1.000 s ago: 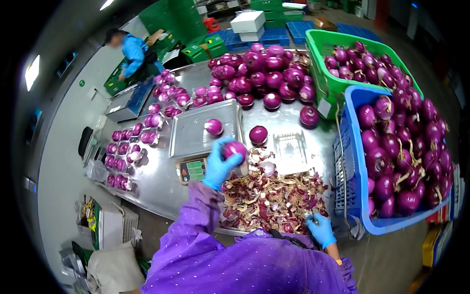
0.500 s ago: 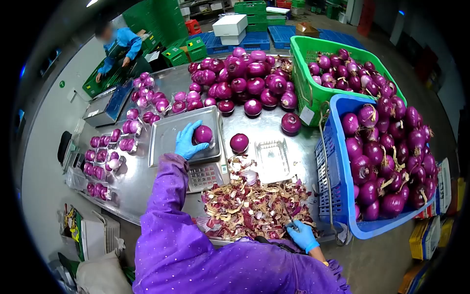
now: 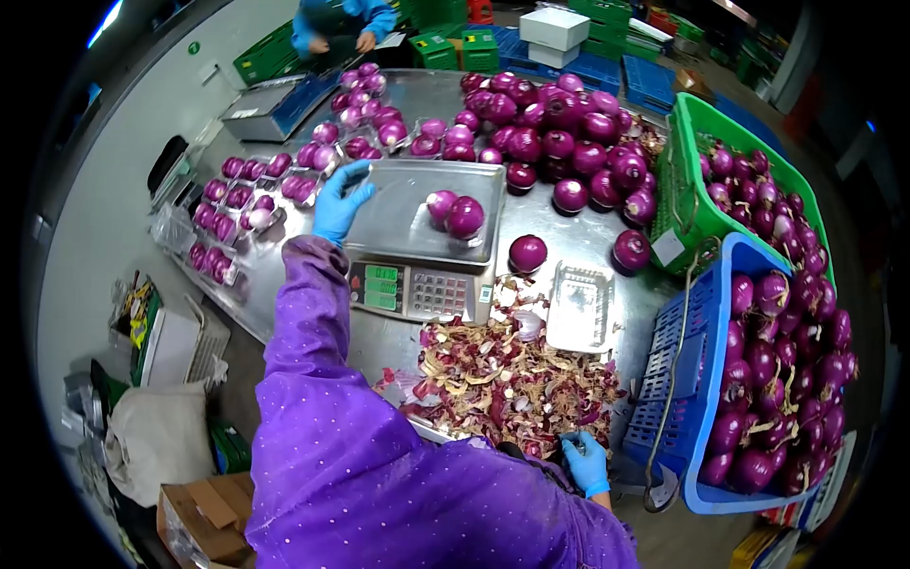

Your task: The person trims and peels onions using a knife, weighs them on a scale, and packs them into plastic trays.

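Observation:
My left hand (image 3: 341, 203), in a blue glove, is open with thumb and fingers apart. It hovers by the left edge of the scale's metal pan (image 3: 398, 228) and holds nothing. Two red onions (image 3: 464, 217) sit together in a clear plastic tray on the pan's right side. Below the pan, the scale's display (image 3: 382, 287) is lit green. Low in view, my right hand (image 3: 585, 463), also gloved, is closed around what looks like a small knife, mostly hidden. It is beside a heap of onion skins (image 3: 512, 379).
An unfilled clear tray (image 3: 581, 308) lies right of the scale, near a loose onion (image 3: 528, 253). Onions are piled behind (image 3: 559, 142); packed trays (image 3: 223, 223) stand left. A blue crate (image 3: 664, 379) and green crate (image 3: 678, 199) flank the right. Another person (image 3: 346, 24) works behind.
My left hand has let go of the onion on the pan and moved left, its fingers now spread. The view has turned left, showing the scale display. My right hand stays low by the skins.

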`<state>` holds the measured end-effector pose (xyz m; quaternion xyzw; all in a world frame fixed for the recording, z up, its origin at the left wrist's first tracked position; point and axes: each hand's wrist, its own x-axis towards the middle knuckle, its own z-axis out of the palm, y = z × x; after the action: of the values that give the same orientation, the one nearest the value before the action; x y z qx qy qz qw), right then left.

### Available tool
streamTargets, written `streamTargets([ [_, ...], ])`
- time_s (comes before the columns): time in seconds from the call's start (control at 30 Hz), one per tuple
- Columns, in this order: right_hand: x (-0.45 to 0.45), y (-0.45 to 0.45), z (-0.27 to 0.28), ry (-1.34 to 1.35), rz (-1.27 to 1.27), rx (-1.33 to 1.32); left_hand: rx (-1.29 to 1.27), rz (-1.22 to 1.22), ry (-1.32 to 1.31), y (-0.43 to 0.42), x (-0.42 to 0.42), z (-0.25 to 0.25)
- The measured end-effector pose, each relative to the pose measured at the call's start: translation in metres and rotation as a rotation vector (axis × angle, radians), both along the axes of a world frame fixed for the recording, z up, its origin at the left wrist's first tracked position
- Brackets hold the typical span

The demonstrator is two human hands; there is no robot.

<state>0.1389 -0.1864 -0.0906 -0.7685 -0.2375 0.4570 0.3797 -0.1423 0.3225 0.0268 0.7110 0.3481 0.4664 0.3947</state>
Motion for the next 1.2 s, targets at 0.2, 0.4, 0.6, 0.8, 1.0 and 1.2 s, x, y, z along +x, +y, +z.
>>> streamTargets([
  [0.2, -0.004, 0.014, 0.001, -0.011, -0.025, 0.086, -0.043, -0.092, -0.005, -0.026, -0.012, 0.046],
  [0.4, -0.018, 0.032, 0.010, -0.009, -0.117, 0.174, -0.056, -0.139, 0.026, -0.018, 0.000, 0.068],
  [0.6, -0.042, 0.050, 0.009, 0.144, -0.192, 0.102, -0.072, -0.363, 0.338, 0.016, 0.041, 0.040],
  [0.8, -0.051, 0.089, 0.011, 0.096, -0.189, 0.158, 0.394, -0.603, 0.942, 0.046, 0.087, -0.003],
  [1.0, -0.057, 0.109, 0.017, 0.070, -0.187, 0.113, 0.445, -0.583, 1.015, 0.045, 0.097, -0.018],
  [1.2, -0.064, 0.119, 0.023, 0.091, -0.162, 0.059, 0.567, -0.555, 0.758, 0.056, 0.074, -0.043],
])
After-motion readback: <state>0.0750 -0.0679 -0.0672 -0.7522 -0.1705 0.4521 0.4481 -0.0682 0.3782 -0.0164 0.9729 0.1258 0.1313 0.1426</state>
